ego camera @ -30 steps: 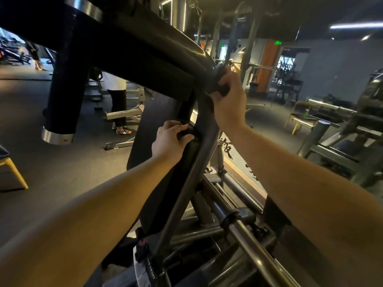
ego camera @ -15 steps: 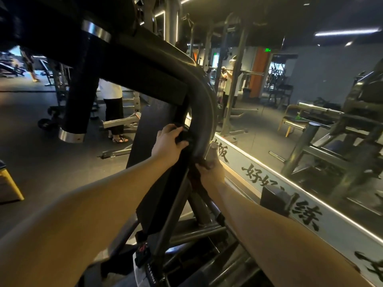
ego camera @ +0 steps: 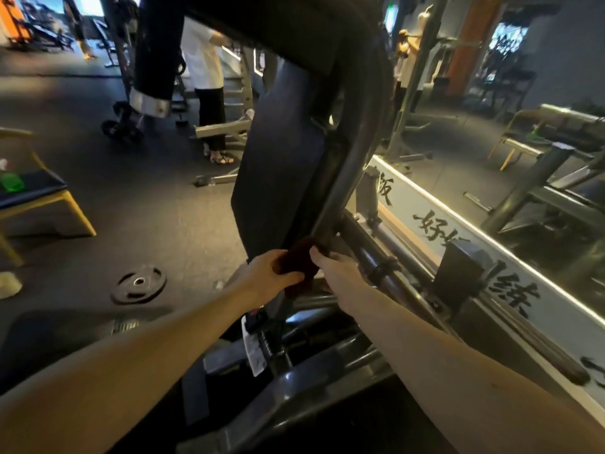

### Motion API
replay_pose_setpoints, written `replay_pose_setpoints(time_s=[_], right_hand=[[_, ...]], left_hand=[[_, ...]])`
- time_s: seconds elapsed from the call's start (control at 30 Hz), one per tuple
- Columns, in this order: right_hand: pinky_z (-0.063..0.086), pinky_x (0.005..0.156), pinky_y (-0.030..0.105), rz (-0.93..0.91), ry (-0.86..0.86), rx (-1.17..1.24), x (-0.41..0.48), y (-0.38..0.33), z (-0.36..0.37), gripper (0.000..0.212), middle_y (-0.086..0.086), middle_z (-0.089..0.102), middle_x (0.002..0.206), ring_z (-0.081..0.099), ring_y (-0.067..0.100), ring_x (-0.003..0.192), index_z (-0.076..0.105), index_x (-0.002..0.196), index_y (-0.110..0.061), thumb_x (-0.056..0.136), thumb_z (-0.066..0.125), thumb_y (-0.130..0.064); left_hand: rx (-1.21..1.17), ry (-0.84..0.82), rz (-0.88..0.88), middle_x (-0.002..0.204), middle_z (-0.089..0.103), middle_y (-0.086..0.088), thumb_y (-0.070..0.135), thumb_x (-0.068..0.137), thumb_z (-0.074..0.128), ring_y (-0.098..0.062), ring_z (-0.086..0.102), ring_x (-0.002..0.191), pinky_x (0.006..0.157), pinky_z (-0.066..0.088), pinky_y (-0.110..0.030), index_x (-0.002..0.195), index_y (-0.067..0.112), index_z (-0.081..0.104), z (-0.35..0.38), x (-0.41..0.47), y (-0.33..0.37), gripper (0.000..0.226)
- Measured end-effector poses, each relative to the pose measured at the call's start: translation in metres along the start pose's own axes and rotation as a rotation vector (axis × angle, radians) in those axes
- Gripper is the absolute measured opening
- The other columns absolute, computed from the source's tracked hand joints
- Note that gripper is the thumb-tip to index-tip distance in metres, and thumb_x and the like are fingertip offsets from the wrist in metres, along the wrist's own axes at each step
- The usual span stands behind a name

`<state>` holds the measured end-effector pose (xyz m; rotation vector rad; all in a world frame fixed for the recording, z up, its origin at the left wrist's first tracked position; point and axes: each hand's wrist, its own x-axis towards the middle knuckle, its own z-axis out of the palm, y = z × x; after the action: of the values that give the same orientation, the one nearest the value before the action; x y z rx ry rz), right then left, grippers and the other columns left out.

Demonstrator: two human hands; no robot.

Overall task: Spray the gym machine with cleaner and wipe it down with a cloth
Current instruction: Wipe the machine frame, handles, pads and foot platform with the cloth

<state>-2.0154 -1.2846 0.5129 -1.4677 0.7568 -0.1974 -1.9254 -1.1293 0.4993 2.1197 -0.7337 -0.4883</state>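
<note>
Cloth (ego camera: 296,267) wrapped low on the gym machine (ego camera: 347,178), near centre.
Head view: my left hand (ego camera: 265,278) and right hand (ego camera: 340,276) each grip a side; soft and light, it should bunch, so I'd keep both ends taut.

We stand in a gym: a padded machine (ego camera: 281,165) ahead, a weight plate (ego camera: 139,285) on the floor (ego camera: 147,208) near left, a mirror wall (ego camera: 451,149) at right.

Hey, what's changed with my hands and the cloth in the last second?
The left hand and right hand slid the cloth down the bar, from its upper bend to near its base. Both still grip the cloth against the bar.
</note>
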Motion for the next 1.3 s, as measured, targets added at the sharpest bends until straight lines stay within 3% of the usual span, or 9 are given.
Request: replay_pose_setpoints(time_s=[0.13, 0.23, 0.4, 0.6, 0.7, 0.9, 1.07, 1.17, 1.3], right_hand=[[0.052, 0.082, 0.027, 0.018, -0.163, 0.031, -0.004, 0.028, 0.009, 0.022, 0.001, 0.075, 0.098, 0.070, 0.021, 0.100, 0.071, 0.100, -0.012, 0.093, 0.077, -0.033], [0.060, 0.090, 0.038, 0.037, -0.233, -0.055, -0.002, 0.048, 0.019, 0.030, 0.008, 0.074, 0.110, 0.072, 0.024, 0.104, 0.066, 0.112, -0.011, 0.090, 0.080, -0.026], [0.061, 0.095, 0.043, 0.046, -0.316, -0.204, 0.004, 0.076, 0.026, 0.029, 0.008, 0.072, 0.119, 0.071, 0.023, 0.111, 0.065, 0.125, -0.013, 0.096, 0.070, -0.010], [0.062, 0.091, 0.043, 0.218, -0.226, -0.085, 0.024, 0.105, 0.040, 0.018, 0.012, 0.073, 0.118, 0.072, 0.025, 0.107, 0.067, 0.120, -0.012, 0.103, 0.061, -0.013], [0.062, 0.089, 0.039, 0.250, -0.256, -0.067, 0.036, 0.116, 0.040, 0.020, 0.008, 0.076, 0.114, 0.074, 0.023, 0.105, 0.071, 0.120, -0.014, 0.104, 0.059, -0.015], [0.056, 0.097, 0.044, 0.222, 0.065, -0.087, 0.088, 0.124, 0.042, 0.026, 0.001, 0.069, 0.112, 0.066, 0.018, 0.104, 0.066, 0.118, -0.028, 0.095, 0.069, -0.016], [0.042, 0.105, 0.040, 0.069, -0.020, 0.032, 0.103, 0.119, 0.044, 0.036, -0.010, 0.069, 0.119, 0.059, 0.013, 0.120, 0.062, 0.120, -0.045, 0.099, 0.062, -0.016], [0.042, 0.109, 0.044, 0.020, -0.036, 0.021, 0.107, 0.128, 0.049, 0.048, -0.013, 0.068, 0.124, 0.058, 0.012, 0.126, 0.059, 0.129, -0.050, 0.098, 0.062, -0.014], [0.041, 0.108, 0.043, -0.021, -0.038, 0.015, 0.108, 0.133, 0.049, 0.053, -0.012, 0.067, 0.125, 0.057, 0.011, 0.124, 0.057, 0.133, -0.051, 0.098, 0.059, -0.011]], left_hand=[[-0.192, -0.005, -0.140, 0.091, 0.075, 0.005, 0.021, 0.092, 0.074, -0.003, 0.072, 0.082, 0.079, 0.057, -0.021, 0.099, 0.024, 0.071, 0.005, -0.023, -0.026, 0.008], [-0.256, -0.008, -0.215, 0.092, 0.076, -0.004, 0.011, 0.091, 0.072, -0.018, 0.074, 0.087, 0.089, 0.060, -0.037, 0.099, 0.021, 0.070, 0.008, -0.030, -0.044, 0.012], [-0.279, 0.077, -0.332, 0.095, 0.071, 0.003, 0.007, 0.090, 0.073, -0.013, 0.072, 0.090, 0.073, 0.057, -0.024, 0.115, 0.021, 0.059, 0.021, -0.035, -0.072, 0.031], [-0.249, 0.076, -0.262, 0.113, 0.067, 0.006, 0.021, 0.088, 0.081, -0.007, 0.068, 0.103, 0.090, 0.060, -0.031, 0.122, 0.026, 0.057, 0.053, -0.029, -0.104, 0.042], [-0.168, 0.018, -0.275, 0.109, 0.070, 0.008, 0.025, 0.089, 0.079, -0.005, 0.069, 0.100, 0.092, 0.058, -0.031, 0.115, 0.029, 0.063, 0.063, -0.016, -0.122, 0.030], [-0.253, 0.375, -0.548, 0.095, 0.063, 0.013, 0.023, 0.097, 0.071, -0.008, 0.065, 0.088, 0.067, 0.046, -0.018, 0.113, 0.021, 0.059, 0.080, 0.027, -0.145, 0.020], [-0.381, 0.418, -0.565, 0.117, 0.066, 0.007, 0.018, 0.100, 0.066, -0.015, 0.065, 0.105, 0.093, 0.058, -0.035, 0.132, 0.023, 0.058, 0.108, 0.058, -0.161, 0.034], [-0.463, 0.361, -0.534, 0.121, 0.063, 0.009, 0.015, 0.101, 0.064, -0.014, 0.064, 0.111, 0.088, 0.050, -0.023, 0.148, 0.023, 0.052, 0.125, 0.069, -0.166, 0.050], [-0.429, 0.344, -0.539, 0.113, 0.065, 0.011, 0.019, 0.100, 0.066, -0.004, 0.063, 0.102, 0.077, 0.043, -0.011, 0.143, 0.030, 0.055, 0.139, 0.067, -0.171, 0.045]])
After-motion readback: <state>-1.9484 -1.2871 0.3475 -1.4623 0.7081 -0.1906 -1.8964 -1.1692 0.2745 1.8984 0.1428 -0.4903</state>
